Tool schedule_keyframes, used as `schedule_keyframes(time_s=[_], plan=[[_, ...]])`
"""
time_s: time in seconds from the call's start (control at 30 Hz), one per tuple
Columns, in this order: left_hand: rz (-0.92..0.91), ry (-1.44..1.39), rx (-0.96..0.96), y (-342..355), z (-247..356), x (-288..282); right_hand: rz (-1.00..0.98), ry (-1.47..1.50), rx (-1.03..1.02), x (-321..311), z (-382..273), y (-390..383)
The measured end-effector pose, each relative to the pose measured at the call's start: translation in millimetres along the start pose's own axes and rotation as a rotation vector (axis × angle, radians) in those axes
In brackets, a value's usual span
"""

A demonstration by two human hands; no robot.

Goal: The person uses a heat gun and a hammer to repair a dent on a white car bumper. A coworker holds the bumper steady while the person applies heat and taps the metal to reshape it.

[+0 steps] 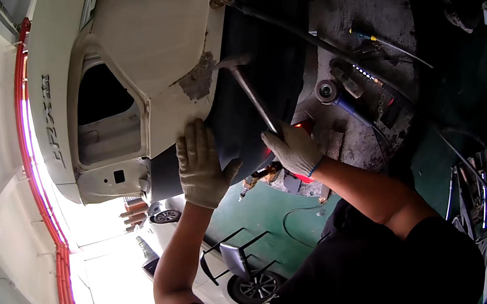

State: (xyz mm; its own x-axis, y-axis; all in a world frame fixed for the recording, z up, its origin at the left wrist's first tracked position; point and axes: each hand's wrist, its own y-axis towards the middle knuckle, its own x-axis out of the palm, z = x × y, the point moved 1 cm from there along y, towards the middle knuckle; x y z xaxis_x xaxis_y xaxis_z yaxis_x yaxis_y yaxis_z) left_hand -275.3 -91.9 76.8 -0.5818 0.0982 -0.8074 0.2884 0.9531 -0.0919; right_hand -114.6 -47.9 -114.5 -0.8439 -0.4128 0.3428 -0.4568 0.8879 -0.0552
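In a pale knitted glove, my left hand [201, 168] lies with fingers stretched out along the lower edge of the cream car panel [164, 34], beside the black bumper [252, 4]. The other gloved hand, my right hand [296, 151], is wrapped round the handle of a metal hammer [252, 92]. The hammer's head is up by a bare grey, scraped patch [198, 77] at the panel's edge. Whether the head touches the panel, I cannot tell. An open recess with a dark hole [101, 93] is in the body left of the patch.
A thick dark hose or rod [301, 31] runs from a fitting [221, 1] on the panel down to the right. An angle grinder [337, 98] and a screwdriver [363, 35] lie on the stained floor. A black-framed stool [235, 258] and a white car [168, 240] stand lower left.
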Motion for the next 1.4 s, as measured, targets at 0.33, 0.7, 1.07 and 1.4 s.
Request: schedule_keyframes(time_s=[0.33,0.7,1.07,1.4], plan=[[0.434,-0.555,-0.103,-26,60,56,0.11,-0.114,0.039,-43,7,-46],[-0.526,-1.637,-0.846,-162,341,239,-0.021,-1.14,0.804,-154,136,-183],[-0.649,-1.729,-1.32,-226,317,268,-0.321,-1.276,0.726,-137,278,-126],[-0.42,-1.664,-1.062,-126,411,245,-0.368,-1.143,0.624,-221,299,-135]])
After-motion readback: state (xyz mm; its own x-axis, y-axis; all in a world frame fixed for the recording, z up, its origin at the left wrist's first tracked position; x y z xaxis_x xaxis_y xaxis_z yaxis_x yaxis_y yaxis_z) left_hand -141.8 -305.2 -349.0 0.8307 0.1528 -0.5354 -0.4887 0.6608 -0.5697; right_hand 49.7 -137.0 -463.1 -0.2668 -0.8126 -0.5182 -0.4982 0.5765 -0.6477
